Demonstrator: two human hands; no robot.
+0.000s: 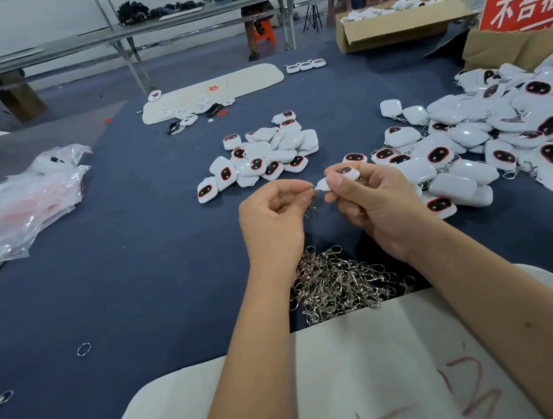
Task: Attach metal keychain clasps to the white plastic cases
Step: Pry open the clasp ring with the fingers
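Above the middle of the dark blue felt-covered desk [121, 278], the person's two hands meet. The right hand [376, 205] grips a small white plastic case with a black oval face [340, 178] between thumb and curled fingers. The left hand [274, 216] pinches a thin silver metal keychain clasp [312, 201] against the case's left end; its chain hangs down between the hands. A tangled heap of silver metal clasps [338, 281] lies just below the hands, near the desk's front edge beside a white cloth mat with red marks [372, 370]. A small pile of white cases [262, 155] sits beyond the hands, and a larger heap of cases with clasps [501, 135] spreads along the right edge.
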